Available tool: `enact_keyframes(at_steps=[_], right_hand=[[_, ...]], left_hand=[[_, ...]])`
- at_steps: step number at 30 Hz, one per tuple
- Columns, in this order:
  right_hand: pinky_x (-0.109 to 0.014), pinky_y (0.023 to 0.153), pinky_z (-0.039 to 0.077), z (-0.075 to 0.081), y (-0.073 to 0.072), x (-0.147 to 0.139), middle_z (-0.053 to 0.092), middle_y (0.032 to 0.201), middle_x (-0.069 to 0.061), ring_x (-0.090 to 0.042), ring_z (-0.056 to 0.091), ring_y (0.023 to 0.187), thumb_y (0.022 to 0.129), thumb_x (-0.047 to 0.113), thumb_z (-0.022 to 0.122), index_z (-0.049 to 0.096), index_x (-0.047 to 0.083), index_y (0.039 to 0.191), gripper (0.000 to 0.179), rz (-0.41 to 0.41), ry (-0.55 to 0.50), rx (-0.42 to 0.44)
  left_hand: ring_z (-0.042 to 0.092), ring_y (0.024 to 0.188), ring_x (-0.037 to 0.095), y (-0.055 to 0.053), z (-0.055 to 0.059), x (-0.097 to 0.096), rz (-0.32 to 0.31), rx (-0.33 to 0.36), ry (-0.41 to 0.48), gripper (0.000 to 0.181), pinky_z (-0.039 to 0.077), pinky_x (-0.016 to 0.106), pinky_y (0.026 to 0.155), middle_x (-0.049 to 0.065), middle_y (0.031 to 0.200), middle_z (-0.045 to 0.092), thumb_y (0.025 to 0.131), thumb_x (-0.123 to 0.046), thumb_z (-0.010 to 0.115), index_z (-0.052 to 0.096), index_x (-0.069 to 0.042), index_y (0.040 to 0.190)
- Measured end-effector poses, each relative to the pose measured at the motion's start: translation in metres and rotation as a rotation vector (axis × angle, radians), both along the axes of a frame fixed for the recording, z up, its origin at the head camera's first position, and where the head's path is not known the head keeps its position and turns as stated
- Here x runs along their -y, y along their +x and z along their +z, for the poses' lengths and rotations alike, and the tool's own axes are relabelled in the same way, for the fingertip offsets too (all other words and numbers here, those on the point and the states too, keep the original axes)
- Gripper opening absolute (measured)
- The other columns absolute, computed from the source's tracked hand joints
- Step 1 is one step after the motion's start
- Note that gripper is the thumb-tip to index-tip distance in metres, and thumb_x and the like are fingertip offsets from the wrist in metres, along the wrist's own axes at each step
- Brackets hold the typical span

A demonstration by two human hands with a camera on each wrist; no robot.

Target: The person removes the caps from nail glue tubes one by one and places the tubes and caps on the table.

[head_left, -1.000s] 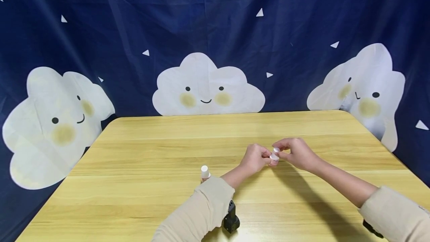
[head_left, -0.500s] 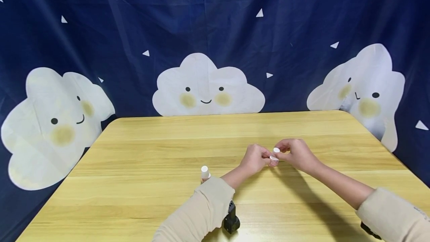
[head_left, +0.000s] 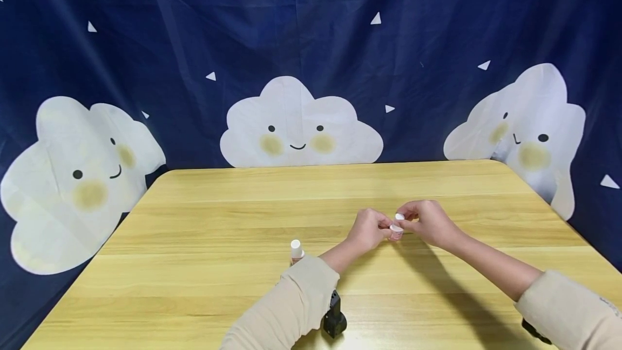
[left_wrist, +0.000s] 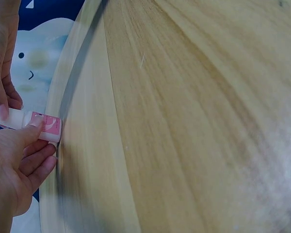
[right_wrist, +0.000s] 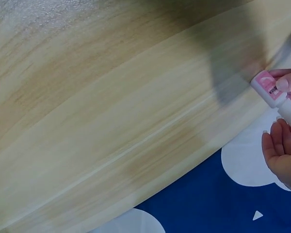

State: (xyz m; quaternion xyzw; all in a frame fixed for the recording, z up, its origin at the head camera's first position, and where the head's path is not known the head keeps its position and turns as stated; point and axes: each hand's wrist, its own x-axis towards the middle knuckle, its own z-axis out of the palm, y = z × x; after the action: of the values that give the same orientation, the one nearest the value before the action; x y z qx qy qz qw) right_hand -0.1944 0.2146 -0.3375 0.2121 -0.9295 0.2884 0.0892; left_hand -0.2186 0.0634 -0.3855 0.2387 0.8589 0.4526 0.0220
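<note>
A small white bottle with a pink label (left_wrist: 51, 125) is between my two hands, low over the table on its right half in the head view. My left hand (head_left: 367, 228) grips the bottle's body, its thumb lying across the label in the left wrist view. My right hand (head_left: 432, 224) pinches the white cap (head_left: 399, 217) at the top of the bottle between thumb and fingers. In the right wrist view the bottle (right_wrist: 266, 87) appears tilted, and fingers partly cover the cap (right_wrist: 287, 112). A second white-capped bottle (head_left: 296, 250) stands left of my left forearm, its lower part hidden by the sleeve.
The wooden table (head_left: 204, 280) stretches out on all sides of the hands. Behind its far edge hangs a dark blue curtain (head_left: 194, 26) printed with white clouds. A black wrist camera (head_left: 334, 315) sits under the left sleeve, close over the table.
Both hands keep their hold on the bottle and cap in the same place. The right hand's fingers and sleeve have shifted only slightly; the second bottle has not moved.
</note>
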Motion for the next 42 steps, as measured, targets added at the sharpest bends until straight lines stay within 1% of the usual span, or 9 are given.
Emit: enact_keyframes(at_steps=[6, 9, 15, 18, 21, 26, 29, 37, 42], right_hand=[[-0.033, 0.065, 0.054, 0.0029, 0.0, 0.0009, 0.069, 0.072, -0.002, -0.007, 0.059, 0.066, 0.078, 0.001, 0.069, 0.069, -0.001, 0.08, 0.002, 0.021, 0.016, 0.015], [-0.036, 0.066, 0.055, 0.0034, 0.0, 0.0012, 0.069, 0.074, -0.004, -0.009, 0.06, 0.067, 0.078, -0.002, 0.068, 0.07, 0.0, 0.081, 0.004, 0.029, 0.018, 0.019], [-0.038, 0.066, 0.054, 0.0011, -0.0006, 0.0003, 0.07, 0.075, -0.005, -0.009, 0.06, 0.068, 0.077, -0.004, 0.067, 0.07, -0.001, 0.083, 0.007, 0.032, 0.018, 0.01], [-0.037, 0.066, 0.054, -0.0005, -0.0011, -0.0002, 0.07, 0.075, -0.006, -0.011, 0.061, 0.068, 0.076, -0.003, 0.068, 0.069, -0.002, 0.084, 0.008, 0.026, 0.014, -0.001], [-0.035, 0.064, 0.054, -0.0019, -0.0018, -0.0006, 0.069, 0.074, -0.005, -0.011, 0.06, 0.067, 0.075, 0.0, 0.071, 0.069, -0.002, 0.083, 0.008, 0.015, 0.009, -0.012], [-0.023, 0.057, 0.049, -0.0034, -0.0021, -0.0009, 0.067, 0.067, -0.002, -0.005, 0.055, 0.062, 0.073, 0.003, 0.073, 0.07, 0.0, 0.078, 0.006, -0.013, 0.007, -0.032], [-0.018, 0.054, 0.046, -0.0034, -0.002, -0.0008, 0.066, 0.065, -0.001, -0.002, 0.053, 0.06, 0.073, 0.003, 0.073, 0.07, 0.0, 0.076, 0.005, -0.022, 0.007, -0.034], [-0.018, 0.054, 0.045, -0.0009, -0.0019, 0.0003, 0.068, 0.067, -0.003, -0.002, 0.054, 0.06, 0.076, 0.003, 0.07, 0.069, 0.0, 0.076, 0.003, -0.003, 0.011, 0.004], [-0.02, 0.056, 0.047, 0.0, -0.0014, 0.0002, 0.068, 0.068, -0.002, -0.003, 0.055, 0.062, 0.076, 0.002, 0.07, 0.07, 0.0, 0.078, 0.003, 0.006, 0.015, 0.012]], left_hand=[[0.069, 0.073, 0.005, 0.0002, 0.0003, 0.0004, 0.013, 0.003, -0.007, 0.006, 0.05, 0.006, 0.058, 0.008, 0.083, 0.074, 0.079, -0.004, 0.071, 0.075, -0.001, 0.084], [0.069, 0.073, 0.005, 0.0004, 0.0007, 0.0005, 0.02, 0.007, -0.012, 0.007, 0.05, 0.007, 0.058, 0.008, 0.083, 0.074, 0.079, -0.004, 0.071, 0.075, -0.001, 0.084], [0.07, 0.072, 0.006, 0.0001, -0.0001, 0.0002, -0.001, 0.026, 0.02, 0.008, 0.05, 0.007, 0.058, 0.009, 0.082, 0.073, 0.079, -0.005, 0.071, 0.074, 0.0, 0.084], [0.069, 0.071, 0.006, -0.0001, -0.0004, 0.0, -0.006, 0.021, 0.018, 0.007, 0.049, 0.006, 0.057, 0.008, 0.081, 0.073, 0.079, -0.005, 0.071, 0.075, -0.001, 0.084], [0.069, 0.071, 0.005, -0.0001, -0.0001, 0.0003, -0.006, 0.011, 0.012, 0.006, 0.049, 0.006, 0.057, 0.007, 0.081, 0.073, 0.079, -0.004, 0.071, 0.075, -0.002, 0.083], [0.069, 0.07, 0.003, 0.0003, 0.0004, 0.0008, -0.007, 0.003, 0.001, 0.006, 0.048, 0.005, 0.057, 0.006, 0.08, 0.074, 0.08, -0.004, 0.07, 0.075, -0.003, 0.083], [0.069, 0.071, 0.003, 0.0005, 0.0007, 0.001, -0.006, -0.006, -0.002, 0.006, 0.048, 0.005, 0.057, 0.006, 0.08, 0.074, 0.08, -0.003, 0.07, 0.075, -0.003, 0.083], [0.069, 0.071, 0.004, 0.0001, 0.0003, 0.0006, -0.012, -0.016, 0.002, 0.007, 0.049, 0.005, 0.058, 0.007, 0.081, 0.073, 0.079, -0.003, 0.071, 0.075, -0.002, 0.085], [0.069, 0.071, 0.005, 0.0006, 0.001, 0.0004, -0.006, -0.012, -0.004, 0.006, 0.049, 0.005, 0.057, 0.007, 0.081, 0.073, 0.08, -0.003, 0.07, 0.075, -0.002, 0.084]])
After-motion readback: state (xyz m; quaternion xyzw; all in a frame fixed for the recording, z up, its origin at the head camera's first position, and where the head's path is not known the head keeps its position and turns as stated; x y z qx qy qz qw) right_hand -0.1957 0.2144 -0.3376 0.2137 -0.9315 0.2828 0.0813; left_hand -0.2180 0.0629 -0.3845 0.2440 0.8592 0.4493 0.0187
